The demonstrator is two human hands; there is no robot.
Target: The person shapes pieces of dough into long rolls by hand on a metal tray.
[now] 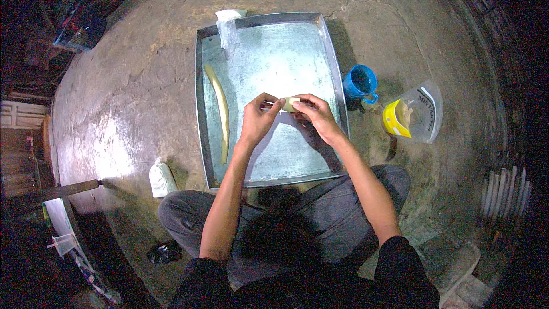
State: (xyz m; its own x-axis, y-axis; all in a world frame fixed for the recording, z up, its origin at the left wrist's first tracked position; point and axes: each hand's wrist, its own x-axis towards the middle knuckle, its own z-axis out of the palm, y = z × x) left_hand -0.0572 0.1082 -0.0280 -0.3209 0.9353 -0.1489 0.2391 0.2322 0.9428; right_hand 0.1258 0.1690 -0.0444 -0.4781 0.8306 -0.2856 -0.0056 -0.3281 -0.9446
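Over the middle of a shallow metal tray (274,51), both hands meet around a small pale piece that looks like dough (291,105). The thumb and fingers of my left hand (260,119) pinch its left end. My right hand (319,117) closes on its right side, fingers curled over the top. Along the tray's left side lies a long, slightly curved pale strip (219,109), like a rope of dough, touched by neither hand. A clear plastic bag with white contents (228,30) hangs over the tray's far left rim.
Right of the tray stand a blue mug (361,82) and a yellow-and-clear plastic pouch (398,119). On the floor to the left are a white bag (163,178) and a crumpled black bag (164,252). My crossed legs (191,212) sit against the tray's near edge.
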